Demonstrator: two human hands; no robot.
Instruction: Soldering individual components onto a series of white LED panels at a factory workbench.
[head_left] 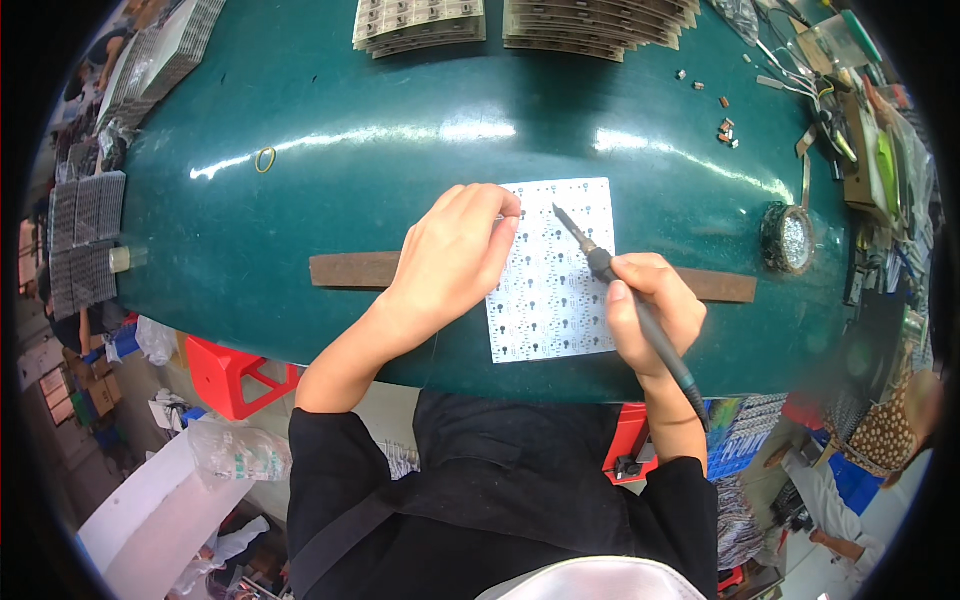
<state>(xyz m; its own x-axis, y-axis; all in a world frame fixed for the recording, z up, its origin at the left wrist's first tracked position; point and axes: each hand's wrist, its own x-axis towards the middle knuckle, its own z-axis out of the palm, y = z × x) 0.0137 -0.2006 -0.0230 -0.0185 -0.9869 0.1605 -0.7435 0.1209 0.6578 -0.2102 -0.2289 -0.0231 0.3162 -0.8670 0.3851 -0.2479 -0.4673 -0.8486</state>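
Centrally, white board (552,300) — between 2 hands (455,245) (655,305)

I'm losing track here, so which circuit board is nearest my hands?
The white board lying flat, partly covered by your left hand; the tan boards sit stacked farther across the table.

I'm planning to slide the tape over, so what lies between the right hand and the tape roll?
In the head view, the right end of the brown bar lies between the right hand and the tape roll; the rest is green tabletop.
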